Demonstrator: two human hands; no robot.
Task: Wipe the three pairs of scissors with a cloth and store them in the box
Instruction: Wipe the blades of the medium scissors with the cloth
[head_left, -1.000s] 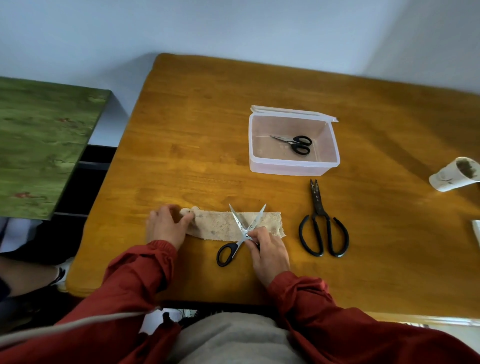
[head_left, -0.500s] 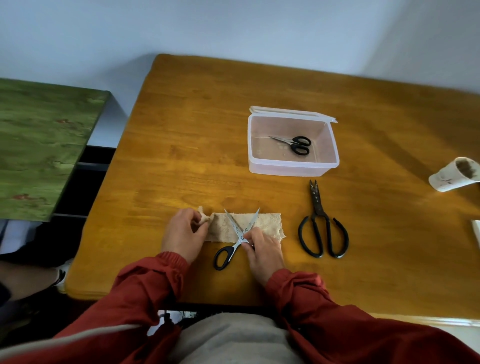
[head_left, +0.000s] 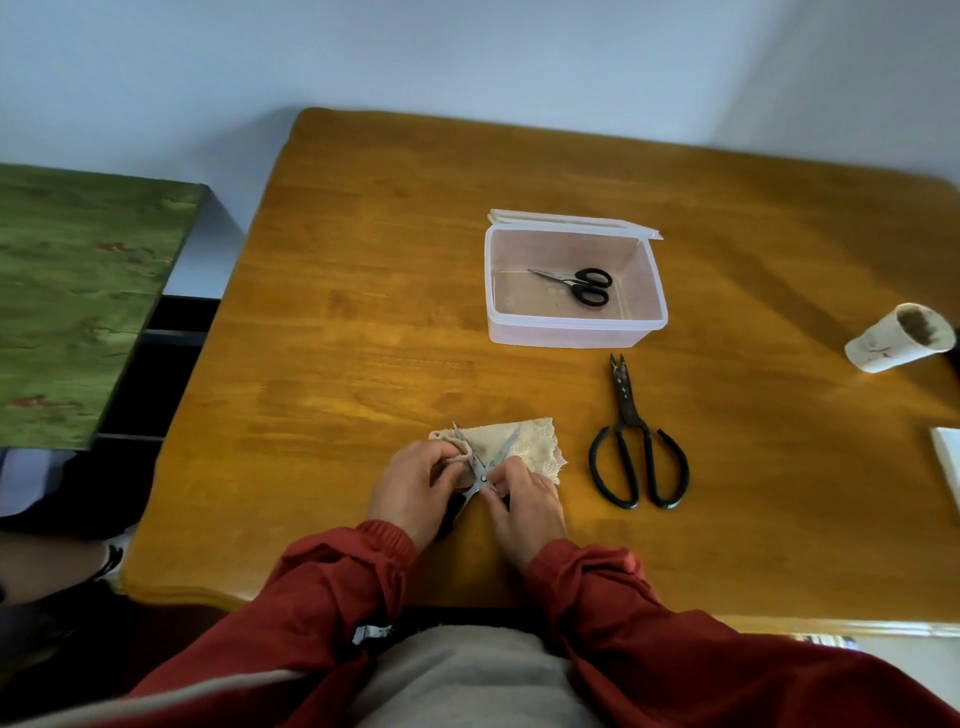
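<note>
As left hand pinches cloth, scissors held in right hand

Your left hand pinches the cloth with curled fingers, your right hand grips the scissors, both red-sleeved forearms angled inward, hands nearly touching.

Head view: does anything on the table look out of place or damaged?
The large black scissors have dark, rusty-looking blades. The paper cup near the table's right edge is stained brown inside; it looks tilted, perhaps from the wide lens. No spill shows.
</note>
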